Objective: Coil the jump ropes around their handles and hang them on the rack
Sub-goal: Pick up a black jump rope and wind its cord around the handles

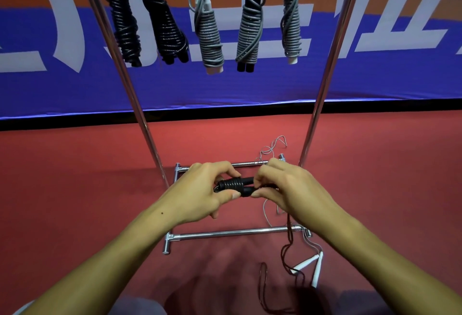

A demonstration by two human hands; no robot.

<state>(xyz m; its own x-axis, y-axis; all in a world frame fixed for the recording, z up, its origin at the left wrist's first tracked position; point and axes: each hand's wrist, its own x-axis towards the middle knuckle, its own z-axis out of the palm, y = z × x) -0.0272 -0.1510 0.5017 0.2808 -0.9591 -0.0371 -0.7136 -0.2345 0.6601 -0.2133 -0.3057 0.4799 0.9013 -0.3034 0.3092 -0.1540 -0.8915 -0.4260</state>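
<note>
Two black jump-rope handles [246, 186] lie side by side between my hands, with a few turns of black cord [231, 184] wound round their left part. My left hand [205, 189] grips the wound end between thumb and fingers. My right hand [285, 189] pinches the handles' right end. The loose dark cord [287, 249] drops from under my right hand to the floor. Several coiled ropes hang from the rack's top bar: two black bundles [165, 22] on the left and grey-wound bundles [208, 32] to the right.
The chrome rack has two slanting uprights [322, 84] and a floor frame [232, 233] below my hands. A white-handled rope [316, 268] with thin grey cord lies on the red floor at the right. A blue banner [250, 84] stands behind the rack.
</note>
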